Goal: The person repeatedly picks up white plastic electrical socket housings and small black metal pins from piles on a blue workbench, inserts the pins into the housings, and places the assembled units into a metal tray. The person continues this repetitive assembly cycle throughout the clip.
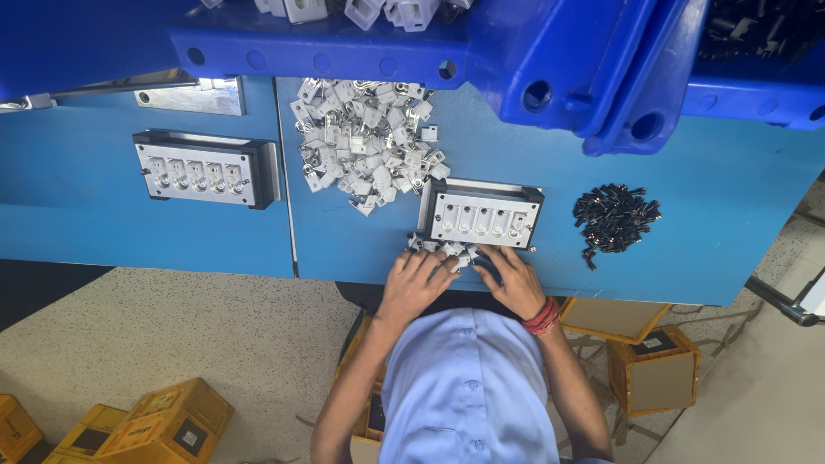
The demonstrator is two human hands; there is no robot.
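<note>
Blue steel fills the view: a blue workbench (705, 223) is seen from above, with a blue plastic crate (481, 51) hung over its far edge. On the bench, a heap of small white plastic parts (365, 142) is spread near the middle, and a black-framed fixture tray (479, 215) with a row of slots is set just beside it, close to the near edge. A second fixture tray (204, 168) is placed well apart on the other side, and a small pile of black parts (614, 216) is laid on the opposite side. A few loose white pieces (447, 251) are gathered just in front of the nearer tray. These are being touched by both hands: the left hand (414, 279) is laid flat with fingers spread, the right hand (516, 279) with fingers curled over them; whether anything is pinched cannot be told.
</note>
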